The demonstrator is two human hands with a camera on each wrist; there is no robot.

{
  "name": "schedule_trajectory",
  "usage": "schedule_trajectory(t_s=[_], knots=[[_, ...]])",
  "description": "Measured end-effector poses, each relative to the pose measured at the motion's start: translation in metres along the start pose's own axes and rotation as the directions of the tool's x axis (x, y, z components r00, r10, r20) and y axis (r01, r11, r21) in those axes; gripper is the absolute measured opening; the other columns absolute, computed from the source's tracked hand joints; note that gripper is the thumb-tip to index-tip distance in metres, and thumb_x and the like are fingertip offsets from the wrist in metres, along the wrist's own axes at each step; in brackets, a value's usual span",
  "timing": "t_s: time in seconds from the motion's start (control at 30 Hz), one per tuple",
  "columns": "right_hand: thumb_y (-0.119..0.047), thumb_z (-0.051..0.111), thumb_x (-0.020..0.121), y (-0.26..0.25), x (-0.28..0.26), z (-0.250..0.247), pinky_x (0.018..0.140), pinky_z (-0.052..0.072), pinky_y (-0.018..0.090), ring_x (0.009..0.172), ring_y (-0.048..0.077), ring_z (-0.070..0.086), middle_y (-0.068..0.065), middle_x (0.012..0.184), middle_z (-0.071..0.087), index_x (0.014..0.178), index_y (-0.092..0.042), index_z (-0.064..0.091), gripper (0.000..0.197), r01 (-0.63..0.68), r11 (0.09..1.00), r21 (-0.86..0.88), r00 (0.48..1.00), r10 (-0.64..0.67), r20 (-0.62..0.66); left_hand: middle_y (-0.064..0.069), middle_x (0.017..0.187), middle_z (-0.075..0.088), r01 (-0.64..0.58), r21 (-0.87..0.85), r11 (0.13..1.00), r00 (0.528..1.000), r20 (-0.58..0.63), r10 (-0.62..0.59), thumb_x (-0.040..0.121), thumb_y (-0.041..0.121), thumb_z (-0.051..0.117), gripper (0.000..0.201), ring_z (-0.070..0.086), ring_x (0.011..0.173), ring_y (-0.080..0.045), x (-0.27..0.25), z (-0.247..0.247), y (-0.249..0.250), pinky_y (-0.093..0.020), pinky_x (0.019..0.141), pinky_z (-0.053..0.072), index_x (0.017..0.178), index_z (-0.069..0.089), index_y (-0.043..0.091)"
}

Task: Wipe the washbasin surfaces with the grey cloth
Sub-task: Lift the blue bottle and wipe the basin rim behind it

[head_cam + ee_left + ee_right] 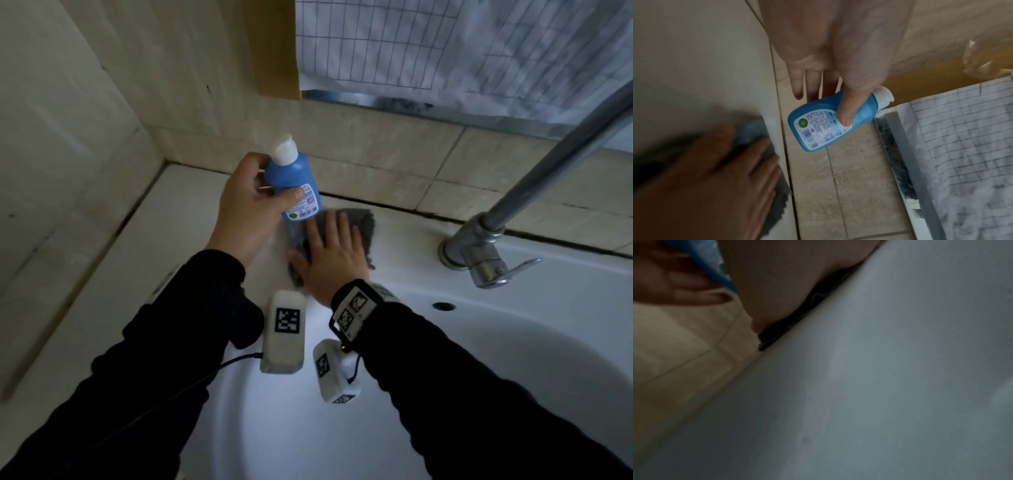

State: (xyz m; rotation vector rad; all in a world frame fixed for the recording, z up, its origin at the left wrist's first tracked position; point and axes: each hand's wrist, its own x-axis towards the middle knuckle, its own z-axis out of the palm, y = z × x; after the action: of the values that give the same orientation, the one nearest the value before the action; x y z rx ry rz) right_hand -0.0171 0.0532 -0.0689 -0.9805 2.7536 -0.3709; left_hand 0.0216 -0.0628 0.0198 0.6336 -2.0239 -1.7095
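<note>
Flat, right hand presses grey cloth against washbasin back edge.

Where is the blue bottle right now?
In the head view the blue bottle is lifted off the washbasin, gripped by the left hand, just left of the grey cloth that the right hand presses flat.

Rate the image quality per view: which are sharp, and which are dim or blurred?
Head view: dim but fairly sharp; the blue bottle and tap read clearly. Left wrist view: bottle label in focus, but the right hand on the grey cloth is smeared by blur. Right wrist view: dark, soft and noisy; mostly washbasin surface.
</note>
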Motion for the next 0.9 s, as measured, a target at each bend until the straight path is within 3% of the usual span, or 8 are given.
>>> schedule_trajectory(t_s=[0.13,0.23,0.33,0.43,0.57,0.7,0.77,0.9], knots=[[-0.050,0.031,0.090,-0.026,-0.011,0.013,0.117,0.004,0.047,0.144,0.031,0.003,0.013,0.157,0.008,0.144,-0.021,0.005,0.067,0.276,0.960,-0.039,0.956,-0.271,0.110,-0.001,0.096,0.063,-0.024,0.002,1.000,0.999,-0.021,0.024,0.063,0.018,0.072,0.033,0.061,0.082,-0.011,0.000,-0.002,0.004,-0.025,0.076,0.049,0.085,0.051,0.033],[-0.042,0.036,0.090,-0.022,-0.027,0.012,0.117,0.005,0.046,0.144,0.030,0.004,0.010,0.157,0.009,0.144,-0.021,0.003,0.067,0.379,0.923,-0.070,0.918,-0.366,0.151,-0.004,0.100,0.063,-0.034,-0.001,0.999,0.999,-0.012,0.034,0.066,0.016,0.071,0.033,0.061,0.083,-0.009,-0.004,0.002,0.006,-0.025,0.077,0.048,0.086,0.051,0.033],[-0.046,0.024,0.086,0.003,-0.040,0.002,0.115,0.018,0.046,0.141,0.030,0.022,0.010,0.153,0.027,0.142,-0.017,0.021,0.063,0.266,0.962,-0.069,0.963,-0.262,0.060,-0.008,0.103,0.063,-0.042,-0.038,0.998,0.999,0.003,0.042,0.064,0.016,0.071,0.034,0.062,0.082,-0.008,-0.006,0.008,0.007,-0.024,0.076,0.049,0.089,0.051,0.029],[-0.051,0.031,0.082,0.038,-0.052,-0.004,0.105,0.035,0.051,0.127,0.034,0.047,0.012,0.139,0.050,0.132,-0.015,0.043,0.062,-0.032,0.995,-0.090,0.997,0.025,-0.074,-0.008,0.102,0.063,-0.047,-0.063,0.997,0.999,0.005,0.047,0.062,0.017,0.071,0.035,0.062,0.079,-0.006,-0.007,0.011,0.007,-0.024,0.075,0.049,0.087,0.052,0.031],[-0.055,0.016,0.082,0.066,-0.053,-0.009,0.116,0.010,0.047,0.141,0.036,0.020,0.017,0.152,0.027,0.142,-0.010,0.022,0.075,-0.312,0.949,0.046,0.936,0.315,-0.159,-0.004,0.098,0.063,-0.050,-0.080,0.996,0.999,0.011,0.051,0.062,0.017,0.071,0.035,0.062,0.077,-0.002,-0.004,0.006,0.005,-0.021,0.073,0.050,0.089,0.052,0.030],[-0.046,0.026,0.092,0.057,-0.025,-0.012,0.118,0.005,0.048,0.143,0.035,0.007,0.020,0.155,0.012,0.143,-0.003,0.010,0.068,-0.493,0.860,0.132,0.846,0.509,-0.158,0.003,0.092,0.063,-0.078,-0.101,0.992,0.997,-0.006,0.078,0.066,0.011,0.071,0.036,0.063,0.073,0.006,-0.004,-0.019,0.006,-0.012,0.068,0.048,0.095,0.053,0.021],[-0.043,0.028,0.093,0.040,-0.005,-0.012,0.118,0.005,0.048,0.143,0.035,0.004,0.021,0.155,0.008,0.142,-0.001,0.007,0.068,-0.502,0.848,0.170,0.839,0.525,-0.141,0.005,0.092,0.063,-0.083,-0.094,0.992,0.996,-0.031,0.080,0.068,0.010,0.071,0.039,0.063,0.075,0.005,-0.003,-0.036,0.006,-0.013,0.069,0.048,0.101,0.052,0.015],[-0.042,0.027,0.092,-0.013,0.030,-0.002,0.117,0.005,0.046,0.143,0.035,0.004,0.021,0.155,0.008,0.143,-0.003,0.010,0.066,-0.288,0.937,0.196,0.944,0.313,-0.109,0.003,0.093,0.063,-0.087,-0.065,0.994,0.994,-0.079,0.082,0.067,0.014,0.070,0.042,0.062,0.076,0.004,0.000,-0.069,0.007,-0.013,0.069,0.048,0.104,0.051,0.012]])
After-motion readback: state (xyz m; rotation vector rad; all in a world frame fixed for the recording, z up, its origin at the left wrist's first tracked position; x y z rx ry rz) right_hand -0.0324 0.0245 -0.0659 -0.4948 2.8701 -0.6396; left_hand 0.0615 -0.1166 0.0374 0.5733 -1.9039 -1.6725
